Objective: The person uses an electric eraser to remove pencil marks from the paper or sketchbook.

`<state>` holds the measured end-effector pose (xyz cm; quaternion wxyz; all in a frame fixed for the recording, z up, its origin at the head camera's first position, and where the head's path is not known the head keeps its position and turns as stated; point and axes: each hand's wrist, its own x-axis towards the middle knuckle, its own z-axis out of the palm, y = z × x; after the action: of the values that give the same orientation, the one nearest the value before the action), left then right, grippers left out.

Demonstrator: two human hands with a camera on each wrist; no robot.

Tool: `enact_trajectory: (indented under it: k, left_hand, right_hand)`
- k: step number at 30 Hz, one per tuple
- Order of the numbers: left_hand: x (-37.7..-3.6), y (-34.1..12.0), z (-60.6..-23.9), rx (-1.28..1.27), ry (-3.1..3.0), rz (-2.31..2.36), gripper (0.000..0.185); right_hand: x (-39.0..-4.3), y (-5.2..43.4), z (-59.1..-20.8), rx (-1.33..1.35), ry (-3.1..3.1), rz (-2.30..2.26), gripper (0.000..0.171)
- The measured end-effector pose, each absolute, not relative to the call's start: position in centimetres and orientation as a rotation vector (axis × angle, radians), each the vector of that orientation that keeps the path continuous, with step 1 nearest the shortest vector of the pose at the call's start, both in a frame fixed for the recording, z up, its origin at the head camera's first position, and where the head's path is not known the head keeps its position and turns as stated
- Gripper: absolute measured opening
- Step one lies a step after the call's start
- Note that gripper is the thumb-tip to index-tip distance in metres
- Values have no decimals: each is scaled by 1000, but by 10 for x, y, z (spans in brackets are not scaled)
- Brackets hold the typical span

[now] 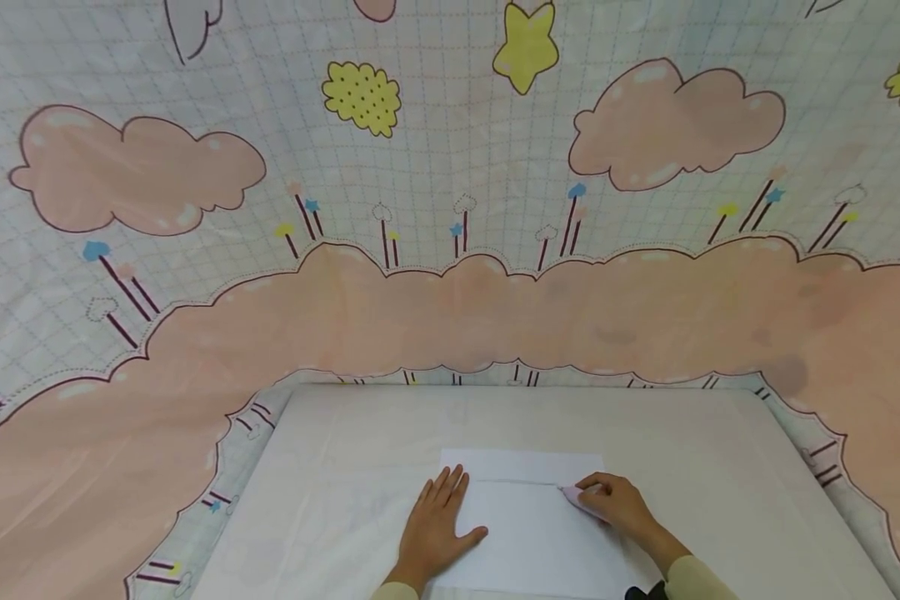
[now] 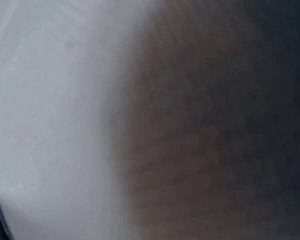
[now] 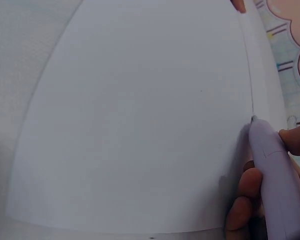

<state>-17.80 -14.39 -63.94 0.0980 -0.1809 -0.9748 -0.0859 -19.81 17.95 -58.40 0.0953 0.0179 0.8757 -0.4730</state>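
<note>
A white sheet of paper [image 1: 540, 533] lies on the pale table [image 1: 330, 483] near its front edge. My left hand [image 1: 435, 521] rests flat on the sheet's left part, fingers straight and spread. My right hand [image 1: 615, 502] grips a pale lilac pen [image 1: 576, 497], its tip touching the paper at the right end of a thin drawn line [image 1: 517, 481]. In the right wrist view the pen [image 3: 275, 170] meets the paper [image 3: 140, 115] where the line [image 3: 250, 75] ends. The left wrist view is a dark blur against white.
A cloth [image 1: 450, 208] printed with pink clouds, stars and a grid hangs behind and around the table. Bare table top lies left, right and beyond the sheet.
</note>
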Motion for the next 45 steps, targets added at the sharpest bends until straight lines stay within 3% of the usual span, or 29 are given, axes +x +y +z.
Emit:
enact_trajectory:
  k: [9, 31, 45]
  left_hand:
    - [-178, -143, -639, -531, -2889, -238, 90]
    - [-177, -145, -637, -533, -2923, -245, 90]
    - [-178, -145, -638, -519, -2975, -246, 91]
  right_hand:
    - [-210, 182, -588, 79, 2586, -1382, 19]
    - [-220, 196, -573, -214, 2469, -1312, 23]
    - [-221, 194, -578, -228, 2455, -1329, 24]
